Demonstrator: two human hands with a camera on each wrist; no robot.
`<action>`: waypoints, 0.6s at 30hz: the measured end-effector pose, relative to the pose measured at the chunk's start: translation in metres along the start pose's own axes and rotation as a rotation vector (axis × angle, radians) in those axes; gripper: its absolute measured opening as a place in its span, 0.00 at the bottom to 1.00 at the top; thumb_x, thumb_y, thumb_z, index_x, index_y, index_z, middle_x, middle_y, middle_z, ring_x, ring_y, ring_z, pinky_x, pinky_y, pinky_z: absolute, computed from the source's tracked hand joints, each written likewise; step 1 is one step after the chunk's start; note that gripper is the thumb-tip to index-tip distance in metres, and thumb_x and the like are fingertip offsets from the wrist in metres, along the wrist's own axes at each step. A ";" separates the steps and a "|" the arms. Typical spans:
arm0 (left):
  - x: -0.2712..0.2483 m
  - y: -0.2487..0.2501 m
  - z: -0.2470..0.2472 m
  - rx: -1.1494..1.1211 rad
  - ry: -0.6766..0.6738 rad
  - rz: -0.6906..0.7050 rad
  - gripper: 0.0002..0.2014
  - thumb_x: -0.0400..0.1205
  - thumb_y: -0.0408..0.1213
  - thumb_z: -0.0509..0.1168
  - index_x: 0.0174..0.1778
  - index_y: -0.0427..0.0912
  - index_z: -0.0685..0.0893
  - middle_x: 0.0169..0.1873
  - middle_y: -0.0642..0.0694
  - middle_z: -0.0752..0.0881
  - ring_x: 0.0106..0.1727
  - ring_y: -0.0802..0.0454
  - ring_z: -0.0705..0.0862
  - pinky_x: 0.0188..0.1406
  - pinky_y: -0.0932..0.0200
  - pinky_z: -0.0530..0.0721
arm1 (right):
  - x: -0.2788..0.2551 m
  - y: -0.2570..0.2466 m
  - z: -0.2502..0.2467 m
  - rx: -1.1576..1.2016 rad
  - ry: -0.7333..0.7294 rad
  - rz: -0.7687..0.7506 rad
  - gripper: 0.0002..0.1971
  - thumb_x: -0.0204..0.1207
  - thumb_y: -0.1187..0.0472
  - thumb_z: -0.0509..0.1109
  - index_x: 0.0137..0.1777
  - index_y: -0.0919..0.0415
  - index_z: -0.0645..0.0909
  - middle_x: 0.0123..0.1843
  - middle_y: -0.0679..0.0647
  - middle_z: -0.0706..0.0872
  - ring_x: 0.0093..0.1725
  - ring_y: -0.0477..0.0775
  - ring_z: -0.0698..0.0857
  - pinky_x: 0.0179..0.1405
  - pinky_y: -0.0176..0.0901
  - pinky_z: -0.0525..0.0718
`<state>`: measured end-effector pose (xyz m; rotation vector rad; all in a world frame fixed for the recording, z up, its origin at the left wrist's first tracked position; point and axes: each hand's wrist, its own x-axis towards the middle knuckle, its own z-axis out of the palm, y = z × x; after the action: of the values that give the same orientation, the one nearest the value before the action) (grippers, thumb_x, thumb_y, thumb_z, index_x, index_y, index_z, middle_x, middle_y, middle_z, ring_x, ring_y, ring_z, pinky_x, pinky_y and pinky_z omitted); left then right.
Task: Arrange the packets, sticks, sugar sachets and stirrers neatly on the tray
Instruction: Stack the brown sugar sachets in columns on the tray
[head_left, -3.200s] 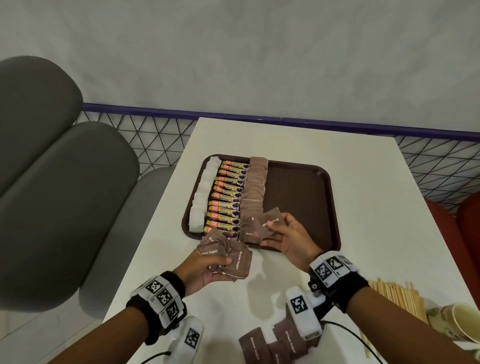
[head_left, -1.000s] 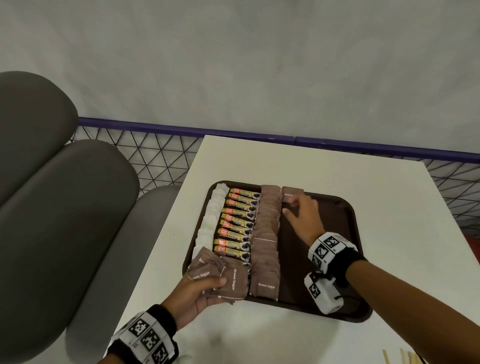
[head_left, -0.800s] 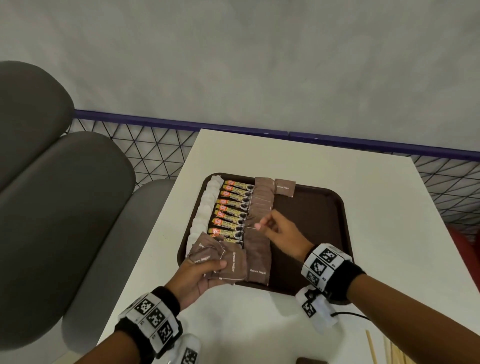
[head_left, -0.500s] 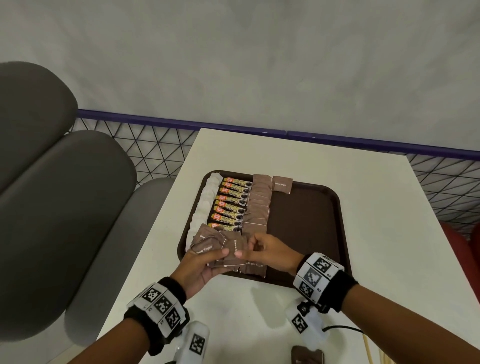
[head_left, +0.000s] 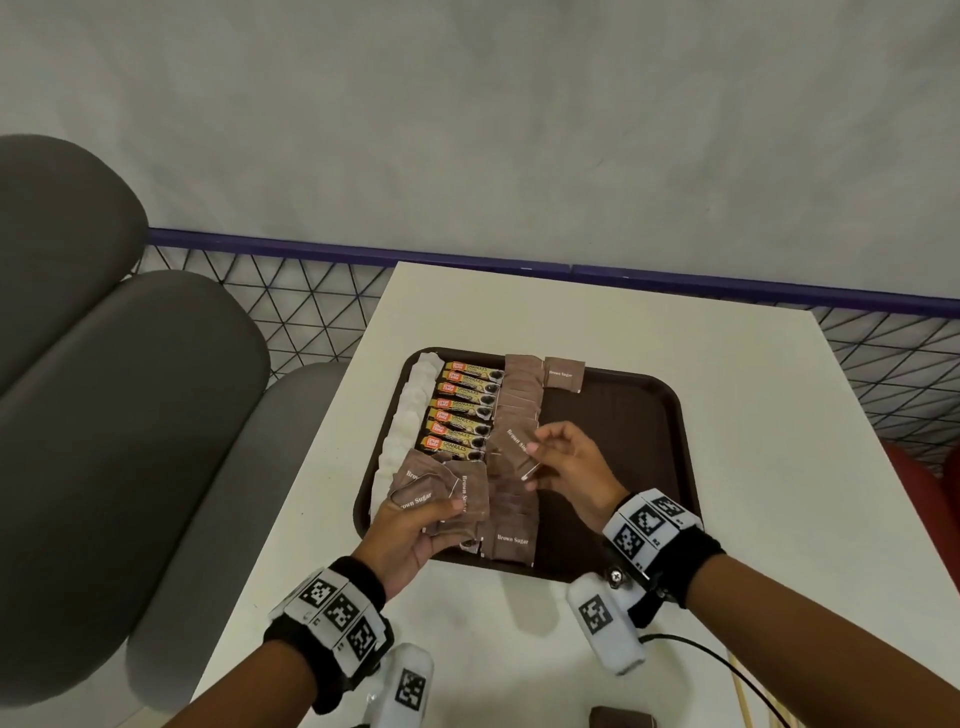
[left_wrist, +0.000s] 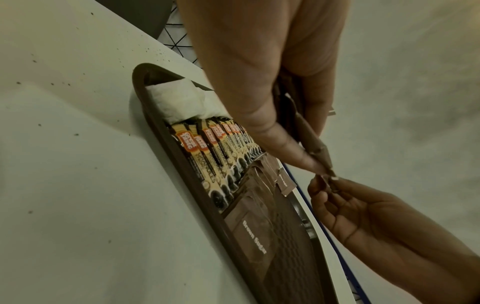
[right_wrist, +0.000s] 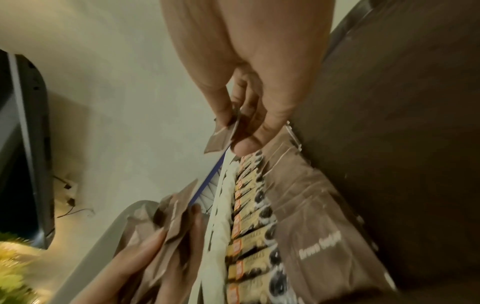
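Observation:
A dark brown tray (head_left: 644, 415) lies on the white table. It carries a row of white sachets (head_left: 410, 410), a row of coffee sticks (head_left: 465, 410) and a column of brown sugar sachets (head_left: 517, 400). One lone brown sugar sachet (head_left: 563, 373) lies at the tray's far edge. My left hand (head_left: 415, 525) grips a fan of brown sugar sachets (head_left: 447, 493) over the tray's near left corner. My right hand (head_left: 566, 462) pinches a single brown sugar sachet (head_left: 514, 449) above the brown column; in the right wrist view this sachet (right_wrist: 221, 137) sits between thumb and forefinger.
Grey padded seats (head_left: 104, 415) stand left of the table, with a wire mesh barrier (head_left: 311, 306) and purple rail behind. Wooden stirrers (head_left: 743, 696) and another brown sachet (head_left: 621, 717) lie at the table's near right. The tray's right half is bare.
My right hand laid a sachet at the tray's far edge, came back to the left hand's bundle, took one sachet from it and has lifted it away to the right.

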<state>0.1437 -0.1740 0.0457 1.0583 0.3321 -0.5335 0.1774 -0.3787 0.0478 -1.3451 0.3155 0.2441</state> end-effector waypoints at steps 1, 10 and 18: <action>0.001 0.002 0.000 -0.005 0.000 0.004 0.16 0.74 0.18 0.64 0.48 0.42 0.88 0.51 0.31 0.87 0.51 0.31 0.86 0.41 0.47 0.89 | 0.006 -0.002 -0.005 -0.013 0.052 -0.021 0.06 0.77 0.72 0.65 0.44 0.61 0.72 0.45 0.57 0.83 0.34 0.53 0.84 0.26 0.42 0.84; 0.007 0.014 -0.016 -0.028 -0.047 0.037 0.17 0.70 0.19 0.66 0.47 0.44 0.88 0.50 0.34 0.89 0.48 0.32 0.88 0.37 0.48 0.90 | 0.099 -0.009 -0.062 -0.443 0.454 -0.114 0.13 0.72 0.75 0.66 0.45 0.54 0.74 0.50 0.58 0.82 0.47 0.55 0.82 0.45 0.47 0.84; 0.014 0.021 -0.036 -0.049 -0.007 0.017 0.27 0.65 0.22 0.72 0.61 0.43 0.82 0.54 0.34 0.88 0.51 0.30 0.87 0.39 0.44 0.90 | 0.141 -0.002 -0.057 -0.617 0.570 -0.075 0.10 0.73 0.75 0.66 0.54 0.68 0.78 0.44 0.58 0.79 0.44 0.54 0.77 0.40 0.37 0.71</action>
<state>0.1664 -0.1370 0.0374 1.0108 0.3286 -0.5110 0.3049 -0.4357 -0.0126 -2.0279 0.7033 -0.1295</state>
